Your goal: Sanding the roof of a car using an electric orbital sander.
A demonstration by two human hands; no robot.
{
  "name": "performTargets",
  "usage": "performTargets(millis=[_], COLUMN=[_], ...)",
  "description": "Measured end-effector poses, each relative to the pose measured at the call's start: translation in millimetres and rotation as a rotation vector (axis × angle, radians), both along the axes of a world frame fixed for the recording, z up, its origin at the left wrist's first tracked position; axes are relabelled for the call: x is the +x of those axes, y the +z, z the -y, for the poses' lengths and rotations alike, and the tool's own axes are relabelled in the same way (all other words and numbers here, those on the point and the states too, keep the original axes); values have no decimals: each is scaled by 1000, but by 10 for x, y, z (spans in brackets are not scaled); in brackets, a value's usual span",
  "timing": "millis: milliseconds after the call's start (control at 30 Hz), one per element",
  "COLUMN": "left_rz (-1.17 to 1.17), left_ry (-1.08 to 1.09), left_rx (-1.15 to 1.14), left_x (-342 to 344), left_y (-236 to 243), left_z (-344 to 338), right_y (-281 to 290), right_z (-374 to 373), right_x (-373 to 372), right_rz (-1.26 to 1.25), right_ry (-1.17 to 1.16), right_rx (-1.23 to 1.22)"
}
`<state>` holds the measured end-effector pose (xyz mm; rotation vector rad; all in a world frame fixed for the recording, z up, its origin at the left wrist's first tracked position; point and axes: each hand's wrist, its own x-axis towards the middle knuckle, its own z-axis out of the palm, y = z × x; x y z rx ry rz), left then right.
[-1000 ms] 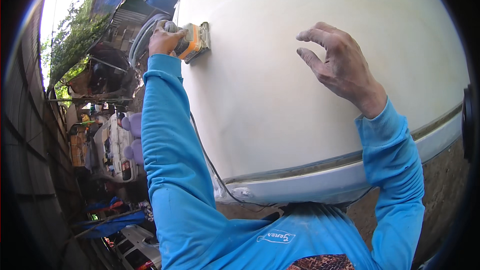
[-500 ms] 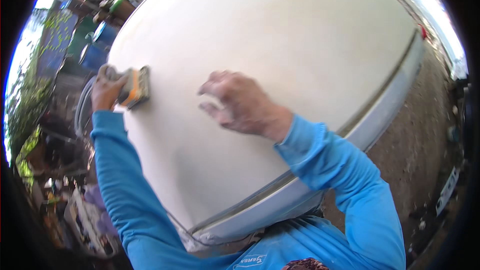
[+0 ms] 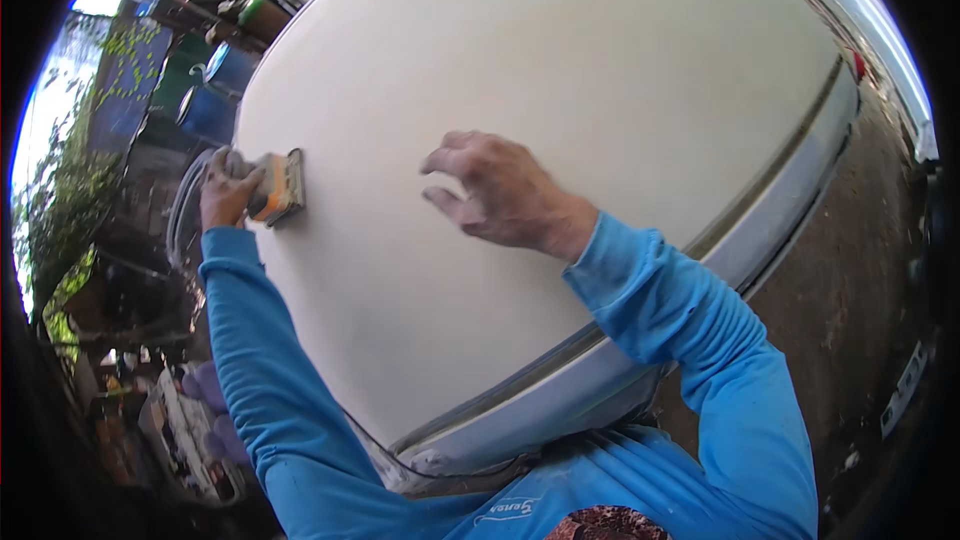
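My left hand [image 3: 224,198] grips an orange-and-grey electric sander [image 3: 282,190], which rests on the left edge of a large white vehicle roof panel [image 3: 560,60]. A dark cord [image 3: 370,440] runs down along the near left side of the panel. My right hand [image 3: 495,190], dusty, hovers over the middle of the panel to the right of the sander, fingers apart and curved, holding nothing. Along the panel's near right side runs a channel [image 3: 750,195] with a pale rim.
Blue barrels [image 3: 205,110], a green cylinder [image 3: 260,15] and coiled grey hose [image 3: 185,205] are beyond the left edge. Leafy plants [image 3: 60,180] and cluttered items [image 3: 190,425] lie further left. Dirty ground [image 3: 820,270] runs along the right.
The view has swung, so more ground shows at the right and the sander sits lower in the picture. My right hand appears further left. My left hand keeps hold of the sander.
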<state>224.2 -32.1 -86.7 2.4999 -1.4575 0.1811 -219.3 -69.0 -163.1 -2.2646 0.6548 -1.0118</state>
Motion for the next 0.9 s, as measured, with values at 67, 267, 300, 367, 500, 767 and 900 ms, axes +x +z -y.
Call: performTargets(millis=[67, 267, 300, 367, 500, 767, 900], left_rz=[20, -81, -96, -37, -85, -78, -26], left_ry=[-113, -265, -264, -286, -336, -338, -287], left_rx=[-34, -71, -84, -70, -67, -61, -67], left_x=[-129, -573, -665, -865, -1341, -1288, -703], left_y=[9, 169, 200, 271, 301, 269, 210], left_z=[-93, -135, -178, -315, -751, -844, -352], right_y=[22, 239, 256, 274, 234, 189, 174], right_z=[134, 526, 563, 602, 562, 531, 528], right_x=[44, 333, 353, 359, 312, 332, 344], right_rz=[-11, -68, -67, -61, -28, -34, -32], right_ry=[14, 24, 13, 2, -4, 14, 0], right_rx=[40, 104, 116, 131, 93, 111, 79])
